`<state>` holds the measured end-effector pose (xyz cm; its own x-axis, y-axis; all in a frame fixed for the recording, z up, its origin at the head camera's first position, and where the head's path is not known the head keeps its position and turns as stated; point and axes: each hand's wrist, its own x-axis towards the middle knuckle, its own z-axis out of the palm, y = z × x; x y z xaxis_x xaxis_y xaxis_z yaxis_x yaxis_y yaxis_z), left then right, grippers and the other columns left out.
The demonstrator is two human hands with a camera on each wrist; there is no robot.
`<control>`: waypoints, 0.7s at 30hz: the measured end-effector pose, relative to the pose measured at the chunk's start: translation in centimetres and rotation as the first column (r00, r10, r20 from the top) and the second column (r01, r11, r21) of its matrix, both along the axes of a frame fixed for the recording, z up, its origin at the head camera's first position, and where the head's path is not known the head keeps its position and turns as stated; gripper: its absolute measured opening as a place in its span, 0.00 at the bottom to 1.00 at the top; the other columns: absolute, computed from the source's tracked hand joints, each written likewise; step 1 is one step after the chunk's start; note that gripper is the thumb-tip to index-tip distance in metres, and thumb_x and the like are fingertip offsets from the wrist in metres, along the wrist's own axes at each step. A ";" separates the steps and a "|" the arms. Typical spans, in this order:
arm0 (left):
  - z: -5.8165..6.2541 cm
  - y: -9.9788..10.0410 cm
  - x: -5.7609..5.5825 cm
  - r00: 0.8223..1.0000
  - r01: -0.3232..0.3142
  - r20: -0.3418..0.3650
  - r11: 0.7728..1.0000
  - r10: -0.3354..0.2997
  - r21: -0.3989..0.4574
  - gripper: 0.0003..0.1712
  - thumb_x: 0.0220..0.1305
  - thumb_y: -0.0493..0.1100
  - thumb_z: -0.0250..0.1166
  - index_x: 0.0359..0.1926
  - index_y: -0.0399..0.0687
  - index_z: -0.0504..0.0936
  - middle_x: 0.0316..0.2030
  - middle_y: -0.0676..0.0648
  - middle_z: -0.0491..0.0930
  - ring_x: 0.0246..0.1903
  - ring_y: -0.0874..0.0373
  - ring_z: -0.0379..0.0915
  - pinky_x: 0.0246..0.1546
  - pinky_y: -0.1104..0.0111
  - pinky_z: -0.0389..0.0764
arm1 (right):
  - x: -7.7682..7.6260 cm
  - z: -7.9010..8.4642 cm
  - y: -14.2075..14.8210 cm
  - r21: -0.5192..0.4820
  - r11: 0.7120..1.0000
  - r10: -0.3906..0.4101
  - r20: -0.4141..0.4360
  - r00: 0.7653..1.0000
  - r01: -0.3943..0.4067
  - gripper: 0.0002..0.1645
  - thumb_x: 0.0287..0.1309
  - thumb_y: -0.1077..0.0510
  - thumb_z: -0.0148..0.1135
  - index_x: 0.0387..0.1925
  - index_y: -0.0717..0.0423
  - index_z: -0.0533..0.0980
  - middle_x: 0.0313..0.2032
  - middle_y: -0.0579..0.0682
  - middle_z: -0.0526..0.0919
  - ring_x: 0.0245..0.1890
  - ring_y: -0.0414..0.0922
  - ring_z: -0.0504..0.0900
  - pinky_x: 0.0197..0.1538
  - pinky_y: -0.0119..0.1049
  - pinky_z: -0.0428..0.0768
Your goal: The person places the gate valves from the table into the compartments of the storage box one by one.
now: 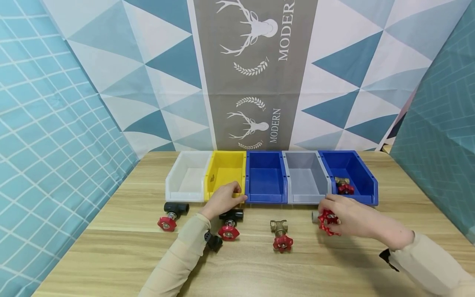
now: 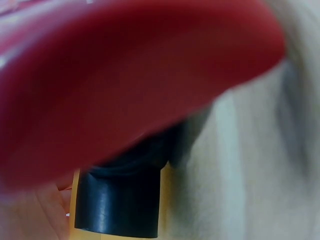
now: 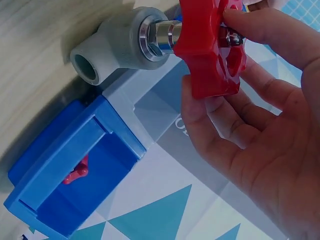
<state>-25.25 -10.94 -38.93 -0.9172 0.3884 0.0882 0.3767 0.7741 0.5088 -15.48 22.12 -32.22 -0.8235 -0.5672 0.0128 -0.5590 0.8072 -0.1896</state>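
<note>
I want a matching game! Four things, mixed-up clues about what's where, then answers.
Things
1. white plastic bin
2. yellow plastic bin
3. grey pipe valve with red wheel
4. rightmost blue plastic bin

Clues
A. held in the right grip
B. red-wheeled brass valve inside
C. left end of the bin row
D. left grip at its front edge

Pairs: 1-C, 2-D, 3-A, 4-B

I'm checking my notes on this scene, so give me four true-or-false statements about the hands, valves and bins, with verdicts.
1. The right hand grips the red handwheel of a gray valve. True.
2. The left hand is at the white bin. False: it is at the front of the yellow bin.
3. A brass valve lies in the rightmost blue bin. True.
4. The gray bin is leftmost. False: it stands between two blue bins.
</note>
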 end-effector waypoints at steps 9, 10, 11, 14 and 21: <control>-0.1 0.0 0.0 1.000 0.008 -0.011 1.000 -0.008 -0.004 0.15 0.57 0.54 0.62 0.34 0.48 0.71 0.26 0.51 0.72 0.23 0.59 0.66 0.28 0.69 0.69 | -0.8 0.8 0.0 -0.038 0.999 0.004 -0.075 0.997 -0.006 0.17 0.40 0.62 0.67 0.36 0.50 0.73 0.34 0.40 0.72 0.33 0.37 0.70 0.35 0.30 0.75; -0.1 0.0 0.0 1.000 0.009 -0.012 1.000 -0.009 -0.003 0.15 0.57 0.53 0.62 0.34 0.48 0.71 0.25 0.51 0.72 0.23 0.59 0.66 0.28 0.69 0.68 | -0.9 0.7 0.0 -0.049 0.999 0.005 -0.085 0.996 -0.009 0.17 0.40 0.63 0.66 0.36 0.49 0.73 0.33 0.40 0.71 0.32 0.37 0.69 0.34 0.29 0.74; -0.1 0.0 0.0 1.000 0.009 -0.012 1.000 -0.009 -0.003 0.15 0.57 0.53 0.62 0.34 0.48 0.71 0.25 0.51 0.72 0.23 0.59 0.66 0.28 0.69 0.68 | -1.0 0.7 -0.1 -0.059 0.998 0.001 -0.089 0.996 -0.006 0.17 0.40 0.63 0.65 0.36 0.49 0.73 0.33 0.40 0.71 0.32 0.36 0.69 0.33 0.29 0.74; -0.1 0.0 -0.1 1.000 0.010 -0.013 1.000 -0.010 -0.003 0.15 0.57 0.53 0.62 0.34 0.48 0.71 0.24 0.51 0.72 0.23 0.59 0.66 0.27 0.69 0.68 | -1.4 0.8 -0.4 -0.080 0.997 -0.012 -0.097 0.995 0.004 0.16 0.41 0.63 0.63 0.36 0.50 0.74 0.33 0.40 0.71 0.31 0.36 0.69 0.32 0.27 0.73; -0.1 -0.1 -0.1 1.000 0.006 -0.005 1.000 -0.006 -0.004 0.16 0.57 0.54 0.62 0.34 0.48 0.71 0.25 0.51 0.72 0.24 0.59 0.66 0.28 0.69 0.69 | -2.3 1.2 -1.0 -0.112 0.993 -0.049 -0.085 0.995 0.039 0.15 0.41 0.63 0.59 0.36 0.49 0.73 0.31 0.40 0.70 0.29 0.37 0.68 0.29 0.27 0.71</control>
<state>-25.36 -11.01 -39.06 -0.9146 0.3940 0.0914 0.3837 0.7738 0.5040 -17.78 21.13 -30.98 -0.8405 -0.5218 0.1459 -0.5418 0.8082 -0.2309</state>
